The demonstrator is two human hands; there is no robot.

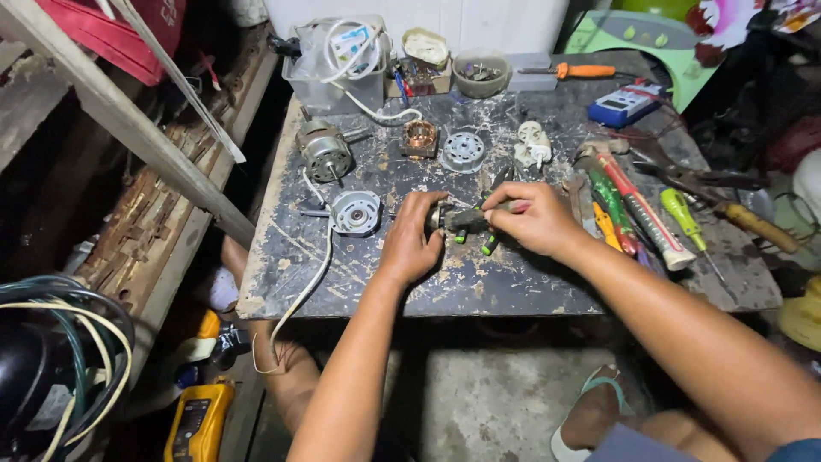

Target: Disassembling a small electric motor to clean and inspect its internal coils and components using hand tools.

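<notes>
My left hand (410, 244) and my right hand (532, 218) meet over the middle of a scratched dark worktable (359, 287). Together they grip a small dark part with green pieces (466, 224); what it is exactly I cannot tell. Just left of my left hand lies a round grey motor cover (355, 212) with a white cable running off the table's front. Farther back sit a small motor (325, 154), a copper-wound coil (419, 137), another round metal cover (463, 151) and a white plug (534, 144).
Screwdrivers, pliers and a hammer (650, 210) lie at the right. A blue meter (627, 104), an orange-handled tool (581, 71), a clear tub of wires (335, 64) and small bowls line the back. A yellow meter (198, 421) lies on the floor, left.
</notes>
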